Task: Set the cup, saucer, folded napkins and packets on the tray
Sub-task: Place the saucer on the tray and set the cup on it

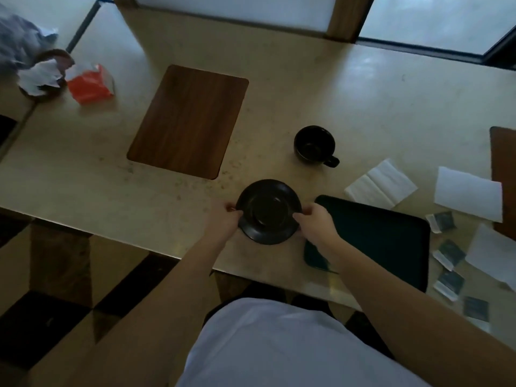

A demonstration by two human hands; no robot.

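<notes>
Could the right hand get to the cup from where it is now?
Probably yes: the cup stands alone beyond the right hand, nothing between, but that hand now grips the saucer.

Bare tray (371, 236) just right of saucer (268, 212); cup (315, 145) well behind.

Black saucer (268, 212) and black cup (314, 145); dark teal tray (391, 241); white napkins (381, 182); wood-grain brown placemat (188, 121) at eleven o'clock; red packet (89, 85); speckled beige table (363, 107).

Bare forearms, white shirt (279, 344) (plain)
</notes>
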